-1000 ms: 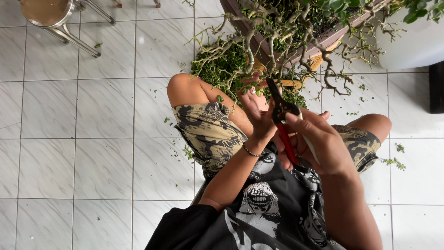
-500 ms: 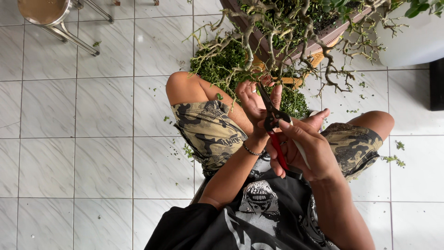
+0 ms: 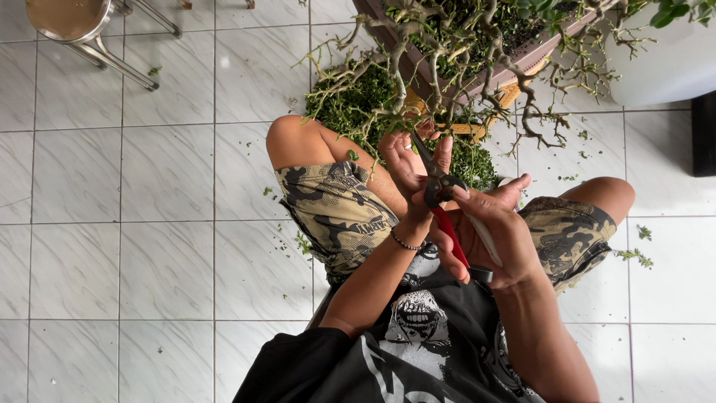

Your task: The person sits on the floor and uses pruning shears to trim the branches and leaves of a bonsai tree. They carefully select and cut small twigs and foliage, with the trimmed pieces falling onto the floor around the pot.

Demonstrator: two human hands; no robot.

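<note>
Nearest the camera, at 6 o'clock, lies a black printed shirt [image 3: 418, 336], with both forearms rising from it toward the centre. The right hand [image 3: 488, 235], just at 4 o'clock from the middle, has its fingers [image 3: 447, 250] wrapped tight round the red handles of a pair of pruning shears [image 3: 441, 195]; the dark blades point up toward 12 o'clock and appear nearly shut. The left hand [image 3: 406, 160], just beside and partly behind the shears, wears a beaded bracelet [image 3: 405, 242] at the wrist; its fingers are curled about a thin twig [image 3: 418, 123] of the plant, touching it near the blade tips.

Camouflage shorts [image 3: 335, 213] cover both thighs, the bare knees spreading toward 10 and 3 o'clock.

Farther out, at 12 o'clock, a bonsai tree [image 3: 462, 52] with gnarled, mostly bare branches stands in a brown rectangular pot [image 3: 522, 60], tilted across the view. Under it a heap of green clippings [image 3: 350, 101] lies on the white tiled floor [image 3: 149, 224], with small leaves scattered around the legs.

At 11 o'clock, well apart, stands a metal stool [image 3: 74, 26]. At 1 o'clock sits a white container [image 3: 671, 67].
</note>
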